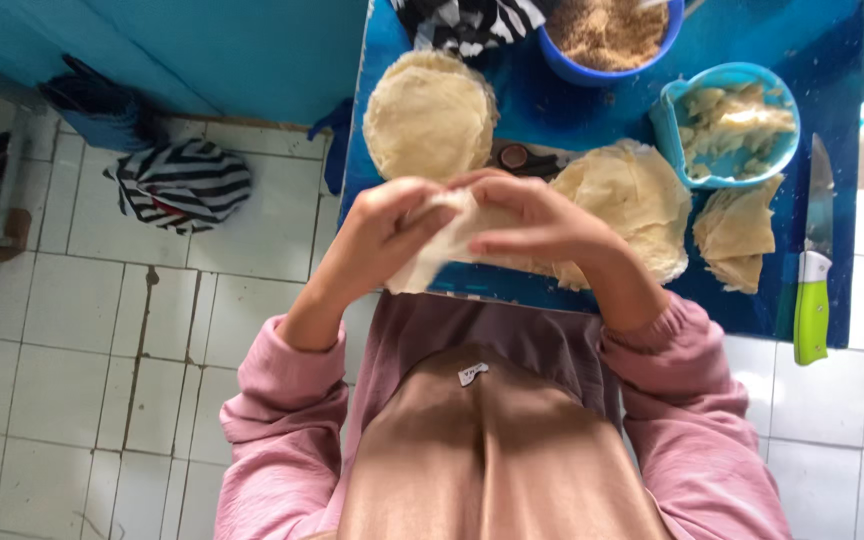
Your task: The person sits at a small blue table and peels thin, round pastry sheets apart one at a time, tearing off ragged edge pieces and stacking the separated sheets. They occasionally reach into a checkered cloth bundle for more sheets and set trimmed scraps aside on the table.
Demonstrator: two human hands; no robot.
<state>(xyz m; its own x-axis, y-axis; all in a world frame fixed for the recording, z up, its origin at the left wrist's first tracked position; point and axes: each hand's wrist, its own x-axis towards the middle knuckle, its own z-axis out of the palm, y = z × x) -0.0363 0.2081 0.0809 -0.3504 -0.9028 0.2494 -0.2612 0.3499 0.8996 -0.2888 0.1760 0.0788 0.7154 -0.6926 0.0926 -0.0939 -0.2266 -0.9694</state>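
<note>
At twelve o'clock a round dark-blue plastic bowl [607, 40] holds brown crumbly grains; at two o'clock a pale-blue plastic tub [727, 125] holds pale, lumpy filling. Both stand on the blue table [552, 110]. At centre, the left hand [382, 235] and right hand [537, 220] pinch a thin, soft, cream-coloured dough wrapper [442, 245] between them, fingers closed on it. A round stack of flat wrappers [430, 115] lies at eleven o'clock, and a green-handled knife [813, 265] at three.

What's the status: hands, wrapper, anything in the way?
Left hand and right hand both gripping one pale wrapper, folding it. Wrapper stacks and knife lie apart; nothing blocking.
</note>
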